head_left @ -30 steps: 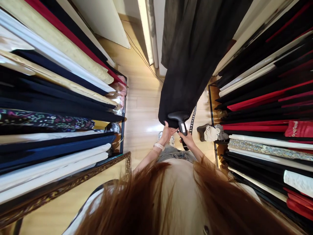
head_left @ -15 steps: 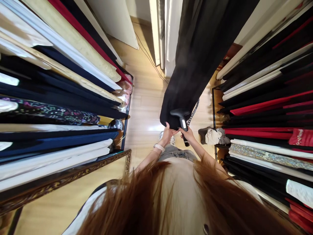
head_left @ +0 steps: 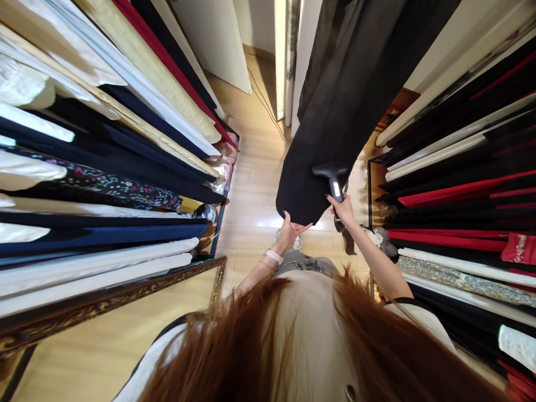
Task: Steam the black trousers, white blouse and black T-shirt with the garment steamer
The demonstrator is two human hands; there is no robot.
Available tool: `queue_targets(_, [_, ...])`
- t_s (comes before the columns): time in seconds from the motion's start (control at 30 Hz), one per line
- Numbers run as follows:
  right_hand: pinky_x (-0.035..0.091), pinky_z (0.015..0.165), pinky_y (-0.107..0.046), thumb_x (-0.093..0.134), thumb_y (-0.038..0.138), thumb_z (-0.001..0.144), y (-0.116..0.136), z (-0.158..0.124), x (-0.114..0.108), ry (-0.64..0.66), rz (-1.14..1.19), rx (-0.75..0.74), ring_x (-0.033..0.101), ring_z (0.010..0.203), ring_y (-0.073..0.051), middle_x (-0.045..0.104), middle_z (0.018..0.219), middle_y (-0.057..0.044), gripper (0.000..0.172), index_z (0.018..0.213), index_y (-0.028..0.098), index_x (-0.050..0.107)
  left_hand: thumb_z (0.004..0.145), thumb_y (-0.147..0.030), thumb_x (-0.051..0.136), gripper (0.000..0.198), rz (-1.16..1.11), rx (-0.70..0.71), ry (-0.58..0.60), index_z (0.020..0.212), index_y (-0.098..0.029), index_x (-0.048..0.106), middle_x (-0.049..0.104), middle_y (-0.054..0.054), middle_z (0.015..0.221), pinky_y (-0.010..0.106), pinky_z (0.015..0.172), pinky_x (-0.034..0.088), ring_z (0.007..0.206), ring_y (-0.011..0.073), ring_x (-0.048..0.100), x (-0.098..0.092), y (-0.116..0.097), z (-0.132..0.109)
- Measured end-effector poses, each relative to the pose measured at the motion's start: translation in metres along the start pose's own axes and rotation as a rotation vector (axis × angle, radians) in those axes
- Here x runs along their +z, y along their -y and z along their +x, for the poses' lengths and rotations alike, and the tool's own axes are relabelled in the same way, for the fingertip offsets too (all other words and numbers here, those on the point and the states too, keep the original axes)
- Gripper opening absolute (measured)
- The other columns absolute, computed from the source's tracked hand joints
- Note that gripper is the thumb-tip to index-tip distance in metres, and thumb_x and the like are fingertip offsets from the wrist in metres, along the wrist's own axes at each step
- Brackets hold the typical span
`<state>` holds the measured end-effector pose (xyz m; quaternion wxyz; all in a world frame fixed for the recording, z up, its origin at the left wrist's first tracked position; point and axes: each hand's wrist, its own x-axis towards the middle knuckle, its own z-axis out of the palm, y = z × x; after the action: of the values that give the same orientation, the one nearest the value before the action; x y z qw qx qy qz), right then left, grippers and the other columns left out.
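Cloth (head_left: 301, 173), long and black, is hung down the middle of the aisle, its lower edge brought toward the body. Near the left corner of that edge, the hem is pinched by the left hand (head_left: 288, 231), with the thumb above and the fingers stretched along below. By the right hand (head_left: 343, 210) the steamer (head_left: 330, 170) is gripped, its fingers curled around the handle. The steamer's head is held over the cloth near its right edge; whether the two are touching cannot be told.

Left of the cloth, a broad bare strip of floor (head_left: 251, 215) is left up to the left clothes (head_left: 138, 142). On the right, only a narrow gap is left before the rail (head_left: 370, 190), beyond which the right clothes (head_left: 452, 239) are hung. The near left is bounded by an ornate frame (head_left: 113, 303).
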<state>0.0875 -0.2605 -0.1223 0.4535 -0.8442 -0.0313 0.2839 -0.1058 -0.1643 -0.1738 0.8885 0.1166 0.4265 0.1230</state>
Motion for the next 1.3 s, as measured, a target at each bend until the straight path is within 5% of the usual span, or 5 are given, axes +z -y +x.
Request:
queue_targets(0.3, [0.052, 0.077, -0.033, 0.063, 0.066, 0.087, 0.077, -0.016, -0.080, -0.198, -0.621, -0.525, 0.071, 0.087, -0.027, 0.073, 0.096, -0.010, 0.061, 0.125, 0.018, 0.059, 0.097, -0.067, 0.036, 0.064, 0.005, -0.003, -0.034, 0.127, -0.013, 0.051, 0.053, 0.000, 0.058, 0.059, 0.104, 0.054, 0.089, 0.0333, 0.077, -0.003, 0.000, -0.010])
queue_targets(0.57, [0.049, 0.077, -0.031, 0.067, 0.059, 0.088, 0.058, -0.027, -0.050, 0.209, -1.063, -0.570, 0.072, 0.093, -0.031, 0.076, 0.100, -0.011, 0.056, 0.130, 0.021, 0.062, 0.095, -0.067, 0.048, 0.070, -0.001, 0.090, -0.143, 0.151, -0.029, 0.031, 0.064, 0.014, 0.121, 0.054, 0.090, 0.062, 0.098, 0.0276, 0.075, 0.001, 0.001, -0.012])
queue_targets(0.73, [0.048, 0.075, -0.030, 0.065, 0.061, 0.089, 0.045, -0.026, -0.034, 0.346, -1.155, -0.565, 0.073, 0.093, -0.031, 0.076, 0.098, -0.012, 0.057, 0.129, 0.022, 0.061, 0.094, -0.064, 0.053, 0.073, -0.015, 0.138, -0.197, 0.154, -0.029, 0.030, 0.062, 0.016, 0.125, 0.053, 0.086, 0.065, 0.099, 0.0280, 0.074, -0.006, -0.001, -0.014])
queue_targets(1.17, [0.048, 0.076, -0.034, 0.054, 0.060, 0.096, 0.070, -0.005, -0.030, 0.110, -1.158, -0.536, 0.072, 0.094, -0.035, 0.074, 0.103, -0.019, 0.057, 0.127, 0.013, 0.054, 0.096, -0.066, 0.045, 0.078, -0.021, 0.132, -0.169, 0.160, -0.028, 0.021, 0.046, 0.024, 0.153, 0.052, 0.084, 0.065, 0.117, 0.0370, 0.069, -0.011, -0.010, -0.022])
queue_targets(1.3, [0.047, 0.074, -0.032, 0.055, 0.064, 0.095, 0.073, -0.022, -0.029, 0.176, -1.117, -0.581, 0.072, 0.092, -0.033, 0.074, 0.100, -0.016, 0.057, 0.126, 0.016, 0.055, 0.096, -0.068, 0.044, 0.082, -0.026, 0.120, -0.206, 0.163, -0.030, 0.016, 0.040, 0.024, 0.158, 0.049, 0.083, 0.065, 0.118, 0.0372, 0.069, -0.009, -0.012, -0.021])
